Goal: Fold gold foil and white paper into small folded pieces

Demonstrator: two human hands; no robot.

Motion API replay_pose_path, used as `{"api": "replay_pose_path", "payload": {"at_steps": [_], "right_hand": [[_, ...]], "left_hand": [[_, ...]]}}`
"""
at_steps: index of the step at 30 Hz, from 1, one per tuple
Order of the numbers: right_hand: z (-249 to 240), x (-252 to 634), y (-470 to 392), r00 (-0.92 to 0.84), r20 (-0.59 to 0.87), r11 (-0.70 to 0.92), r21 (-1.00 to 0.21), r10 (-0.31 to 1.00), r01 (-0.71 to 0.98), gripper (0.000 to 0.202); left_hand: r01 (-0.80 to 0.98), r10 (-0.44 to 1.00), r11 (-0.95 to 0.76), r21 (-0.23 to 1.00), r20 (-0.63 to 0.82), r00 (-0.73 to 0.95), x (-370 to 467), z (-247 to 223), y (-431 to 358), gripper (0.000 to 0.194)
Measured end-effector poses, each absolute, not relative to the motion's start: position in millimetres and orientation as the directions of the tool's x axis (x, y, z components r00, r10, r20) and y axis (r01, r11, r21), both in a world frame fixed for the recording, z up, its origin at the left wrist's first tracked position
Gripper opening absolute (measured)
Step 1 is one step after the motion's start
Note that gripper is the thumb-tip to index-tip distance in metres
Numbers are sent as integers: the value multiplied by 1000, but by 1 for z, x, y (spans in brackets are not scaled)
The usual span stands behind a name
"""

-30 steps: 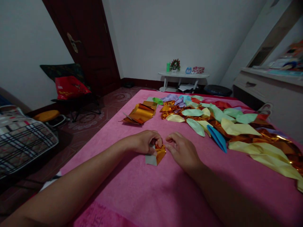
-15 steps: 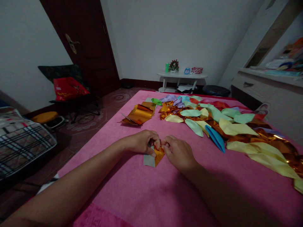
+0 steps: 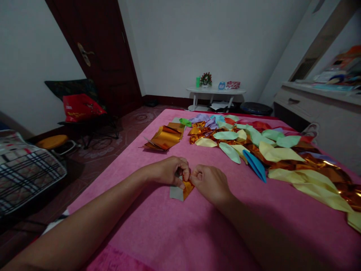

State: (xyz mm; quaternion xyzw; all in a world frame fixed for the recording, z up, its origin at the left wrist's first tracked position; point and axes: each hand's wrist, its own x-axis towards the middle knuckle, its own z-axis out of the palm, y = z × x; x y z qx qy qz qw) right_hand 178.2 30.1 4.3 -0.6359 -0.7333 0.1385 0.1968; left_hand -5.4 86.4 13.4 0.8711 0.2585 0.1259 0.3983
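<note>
a pink cloth (image 3: 158,229) bears gold sheets (image 3: 168,137), coloured papers (image 3: 258,135) and a foil piece (image 3: 187,190).

Both hands (image 3: 171,171) (image 3: 211,183) curl inward, nearly touching.

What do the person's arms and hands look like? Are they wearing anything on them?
The left hand and right hand are bare, without gloves. The left forearm and right forearm show no sleeves, watch or bracelet. It's too dim to tell about rings.
</note>
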Motion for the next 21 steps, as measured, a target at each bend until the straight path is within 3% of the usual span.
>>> {"api": "replay_pose_path", "payload": {"at_steps": [4, 7, 9, 12, 16, 21], "right_hand": [[-1, 179, 28, -60, 138, 126, -541, 989, 831, 14], [-6, 181, 31, 23, 166, 100, -695, 986, 712, 17], [-8, 184, 35, 103, 171, 86, -829, 980, 553, 19], [-8, 189, 40, 196, 116, 74, -975, 974, 208, 25], [-7, 196, 45, 317, 127, 172, -978, 940, -119, 28], [-9, 199, 45, 352, 132, 214, -955, 927, -207, 29]], "left_hand": [[326, 533, -548, 770, 21, 846, -4, 16, 84, 19], [299, 616, -413, 860, 22, 787, -1, 21, 79, 24], [254, 697, -319, 913, 45, 716, 3, 24, 76, 25], [188, 784, -308, 933, 137, 606, 8, 30, 72, 29], [129, 829, -312, 941, 204, 521, 11, 31, 66, 39], [180, 804, -216, 960, 70, 591, 22, 16, 59, 38]]}}
